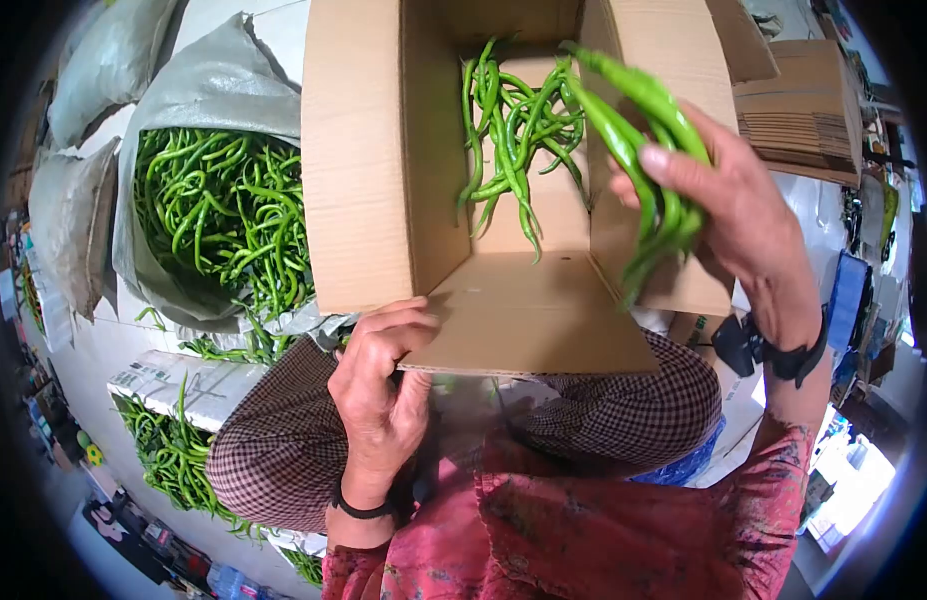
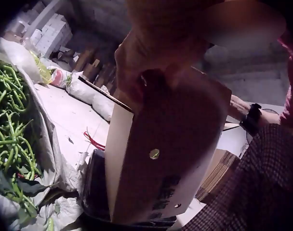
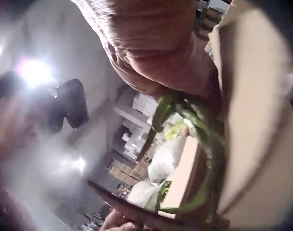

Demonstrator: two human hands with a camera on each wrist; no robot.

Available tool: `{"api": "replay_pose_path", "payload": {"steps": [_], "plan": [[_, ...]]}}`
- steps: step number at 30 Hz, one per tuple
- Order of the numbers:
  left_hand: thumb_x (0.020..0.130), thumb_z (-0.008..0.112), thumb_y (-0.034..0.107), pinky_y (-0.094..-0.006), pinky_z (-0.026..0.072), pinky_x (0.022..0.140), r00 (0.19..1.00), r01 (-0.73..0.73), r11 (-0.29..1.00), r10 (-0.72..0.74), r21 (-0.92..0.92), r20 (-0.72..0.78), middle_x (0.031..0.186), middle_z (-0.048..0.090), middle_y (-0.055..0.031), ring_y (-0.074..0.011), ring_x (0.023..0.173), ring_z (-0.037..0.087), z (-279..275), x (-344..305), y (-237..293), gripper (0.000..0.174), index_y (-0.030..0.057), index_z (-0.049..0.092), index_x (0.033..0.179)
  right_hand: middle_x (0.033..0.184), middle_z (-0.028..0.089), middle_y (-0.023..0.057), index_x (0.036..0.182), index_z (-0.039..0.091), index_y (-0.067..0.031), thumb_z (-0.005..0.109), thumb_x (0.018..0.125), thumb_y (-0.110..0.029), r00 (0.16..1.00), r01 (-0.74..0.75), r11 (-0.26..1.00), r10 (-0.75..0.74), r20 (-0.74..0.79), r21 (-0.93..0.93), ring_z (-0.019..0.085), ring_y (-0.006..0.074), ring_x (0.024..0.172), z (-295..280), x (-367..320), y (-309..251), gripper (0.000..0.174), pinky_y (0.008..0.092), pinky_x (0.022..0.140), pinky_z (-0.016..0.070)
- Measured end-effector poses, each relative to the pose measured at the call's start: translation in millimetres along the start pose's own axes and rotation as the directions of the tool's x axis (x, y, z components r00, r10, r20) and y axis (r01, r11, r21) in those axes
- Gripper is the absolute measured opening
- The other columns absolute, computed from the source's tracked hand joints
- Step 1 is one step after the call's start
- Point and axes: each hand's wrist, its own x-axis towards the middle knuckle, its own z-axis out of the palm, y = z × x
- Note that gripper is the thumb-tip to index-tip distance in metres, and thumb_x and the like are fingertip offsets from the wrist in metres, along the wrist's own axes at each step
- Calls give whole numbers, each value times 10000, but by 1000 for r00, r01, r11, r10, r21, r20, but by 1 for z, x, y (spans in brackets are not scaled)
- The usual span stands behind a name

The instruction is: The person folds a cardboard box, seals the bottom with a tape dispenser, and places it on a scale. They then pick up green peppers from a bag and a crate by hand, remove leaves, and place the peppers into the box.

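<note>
An open cardboard box (image 1: 358, 150) stands in front of the person, with several long green peppers (image 1: 513, 130) lying inside. The right hand (image 1: 718, 190) grips a bunch of green peppers (image 1: 623, 130) over the box's right side; in the right wrist view this hand (image 3: 161, 57) has peppers (image 3: 199, 125) hanging from it. At the near flap (image 1: 533, 310), the left hand (image 1: 383, 380) pinches the left corner, thumb below and fingers above. The left wrist view shows the left hand (image 2: 151, 62) against the box's outer side (image 2: 175, 144).
Left of the box is a grey sack (image 1: 198, 95) full of green peppers (image 1: 218, 210). More peppers (image 1: 168, 450) lie by a white foam box (image 1: 183, 385) at lower left. Flattened cartons (image 1: 798, 110) are stacked at right. Closed sacks (image 1: 108, 70) stand at upper left.
</note>
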Motion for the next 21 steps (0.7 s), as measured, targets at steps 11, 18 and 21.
{"api": "replay_pose_path", "payload": {"steps": [11, 18, 21], "plan": [[704, 632, -52, -401, 509, 790, 993, -116, 993, 115, 29, 33, 917, 634, -163, -353, 909, 633, 14, 5, 7, 168, -15, 576, 858, 1304, 497, 154, 1410, 343, 20, 593, 911, -138, 998, -27, 999, 24, -63, -43, 513, 218, 1190, 4, -5, 17, 580, 325, 962, 445], [725, 638, -27, -404, 508, 792, 994, -110, 994, 110, 23, 30, 919, 640, -163, -351, 906, 637, 12, 4, 4, 149, -12, 572, 859, 1361, 471, 199, 1304, 501, -10, 619, 886, -206, 997, 45, 849, -75, -35, -527, 472, 275, 1249, -9, -15, 15, 476, 354, 1052, 363], [749, 637, -15, -405, 506, 798, 996, -85, 996, 84, 16, 18, 922, 645, -173, -352, 911, 641, 10, 1, 1, 130, -7, 554, 849, 1408, 451, 137, 1221, 585, -85, 658, 836, -203, 875, 175, 690, -436, -210, -702, 457, 293, 1273, -18, -16, 25, 409, 391, 1062, 360]]}}
